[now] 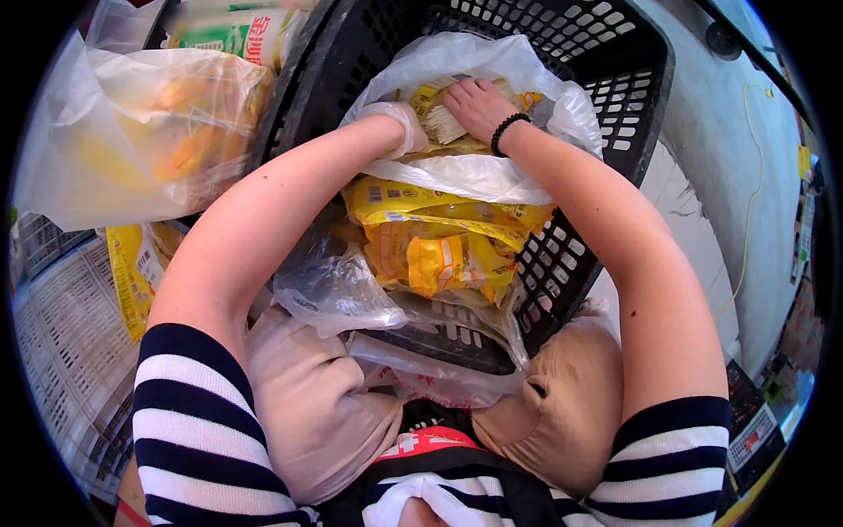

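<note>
A white plastic bag [483, 167] lies open in the upper part of a black perforated basket [628, 66], holding yellow packets and pale, bundled contents [446, 125]. My left hand [399, 125] is at the bag's left side, partly behind translucent plastic, its fingers hidden. My right hand [470, 107] is inside the bag, fingers slightly apart and curved over the contents. Below the bag, toward my lap, lie crumpled yellow packages [452, 259] and clear plastic [325, 290].
At the left are a translucent bag with yellow-orange contents [140, 132], a green-and-white package [237, 35], a yellow package [127, 281] and pale perforated crates [70, 351]. Behind the basket at the right, a thin yellow cord [757, 176] runs along a pale surface.
</note>
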A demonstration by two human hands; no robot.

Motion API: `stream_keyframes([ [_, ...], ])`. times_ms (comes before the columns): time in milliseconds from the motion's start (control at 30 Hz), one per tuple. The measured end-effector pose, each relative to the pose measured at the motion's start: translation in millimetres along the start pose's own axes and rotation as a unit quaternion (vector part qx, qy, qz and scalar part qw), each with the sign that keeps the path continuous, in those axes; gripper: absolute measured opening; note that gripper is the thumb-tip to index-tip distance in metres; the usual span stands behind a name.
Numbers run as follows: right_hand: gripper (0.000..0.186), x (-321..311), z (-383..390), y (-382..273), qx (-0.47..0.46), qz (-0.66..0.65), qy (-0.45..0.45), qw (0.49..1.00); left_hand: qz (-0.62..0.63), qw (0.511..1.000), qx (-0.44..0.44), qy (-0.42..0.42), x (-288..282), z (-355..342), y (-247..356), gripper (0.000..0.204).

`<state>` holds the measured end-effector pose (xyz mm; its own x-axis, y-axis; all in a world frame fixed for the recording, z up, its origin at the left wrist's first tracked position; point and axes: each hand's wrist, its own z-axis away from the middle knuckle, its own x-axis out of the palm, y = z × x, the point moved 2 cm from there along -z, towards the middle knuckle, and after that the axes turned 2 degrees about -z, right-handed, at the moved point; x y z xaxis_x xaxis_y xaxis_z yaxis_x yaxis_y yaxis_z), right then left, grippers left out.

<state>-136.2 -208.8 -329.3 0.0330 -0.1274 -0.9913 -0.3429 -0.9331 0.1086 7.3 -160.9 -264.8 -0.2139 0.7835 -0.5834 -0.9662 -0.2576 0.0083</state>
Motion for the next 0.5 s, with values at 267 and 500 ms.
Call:
stream_keyframes([
  [267, 0.032, -16, -9, 12, 0.033, -0.124, -0.139, 0.982, -0.019, 1.000, 0.005, 0.016, 0, 6, -3, 0.063],
  [500, 0.035, -28, -17, 30, 0.093, -0.306, -0.213, 0.923, -0.019, 1.000, -0.006, -0.009, -1, 5, -6, 0.063],
])
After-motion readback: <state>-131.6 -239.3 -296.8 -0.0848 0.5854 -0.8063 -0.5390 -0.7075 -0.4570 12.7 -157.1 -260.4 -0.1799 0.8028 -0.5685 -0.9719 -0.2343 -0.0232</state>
